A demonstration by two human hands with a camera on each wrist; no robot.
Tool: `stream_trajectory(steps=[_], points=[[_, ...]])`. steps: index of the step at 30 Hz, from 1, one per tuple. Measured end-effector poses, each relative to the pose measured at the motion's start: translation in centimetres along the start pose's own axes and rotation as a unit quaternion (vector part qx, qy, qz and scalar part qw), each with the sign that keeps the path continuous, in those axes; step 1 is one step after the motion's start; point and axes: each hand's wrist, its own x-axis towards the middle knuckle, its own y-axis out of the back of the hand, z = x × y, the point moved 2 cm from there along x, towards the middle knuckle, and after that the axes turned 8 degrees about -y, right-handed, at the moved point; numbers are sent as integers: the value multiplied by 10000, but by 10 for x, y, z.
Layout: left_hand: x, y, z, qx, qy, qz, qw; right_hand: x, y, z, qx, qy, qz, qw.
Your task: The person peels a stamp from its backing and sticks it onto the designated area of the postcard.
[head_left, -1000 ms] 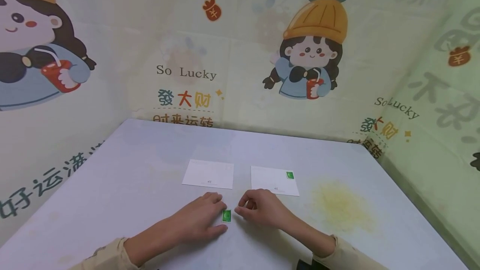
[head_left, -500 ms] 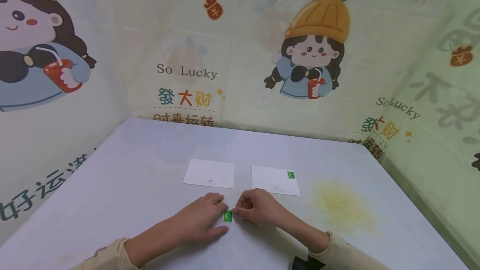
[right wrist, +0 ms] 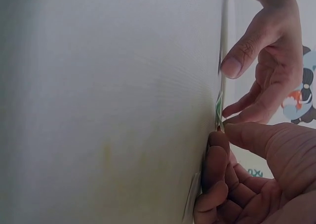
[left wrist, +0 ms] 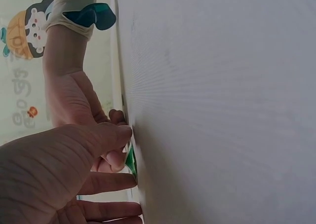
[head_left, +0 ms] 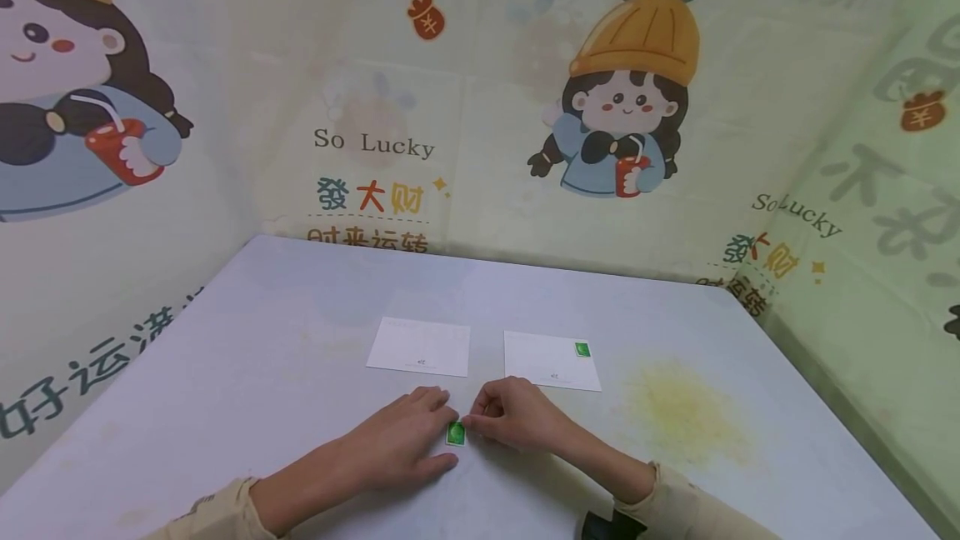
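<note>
A small green stamp (head_left: 456, 433) with a white border is near the front middle of the white table. My right hand (head_left: 517, 415) pinches its right edge between thumb and index finger. Side-on in the right wrist view, the stamp (right wrist: 218, 104) bends up from the tabletop at the pinched edge. To its left, my left hand (head_left: 405, 440) rests on the table with fingers spread. Its index fingertip is right at the stamp's upper left corner, and the thumb lies below. In the left wrist view the stamp (left wrist: 131, 161) shows between that thumb and the fingers.
Beyond the hands lie two white cards with small print, a left card (head_left: 418, 346) and a right card (head_left: 540, 357). The right one bears another green stamp (head_left: 582, 349) in its upper right corner. A printed cloth (head_left: 480, 107) hangs behind the table (head_left: 300, 307).
My right hand has moved slightly left to the stamp, and its fingertips now pinch the edge, where a small gap showed before. The left hand has stayed nearly in place.
</note>
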Motion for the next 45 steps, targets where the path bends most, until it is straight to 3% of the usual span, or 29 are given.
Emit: stream_trajectory(steps=[6,18,23,29,35,40,45], points=[[1,0,1,-93,123,-158,9998,0,-2,-2,78,-61,-53,9999],[3,0,0,-61,19,-63,10000,2,-4,-2,217,9,-85,9997],[5,6,-5,-266,337,-12,9991,1,-1,0,314,-64,-88,9994],[9,20,-28,-394,1038,250,9935,-2,7,0,317,9,108,9994],[5,27,-61,-118,1505,556,9870,-8,12,2,400,64,250,9989],[2,29,-79,23,1549,764,9850,-17,16,2,561,132,301,9979],[-1,29,-86,-22,1624,677,9844,-24,19,3,821,102,231,9963]])
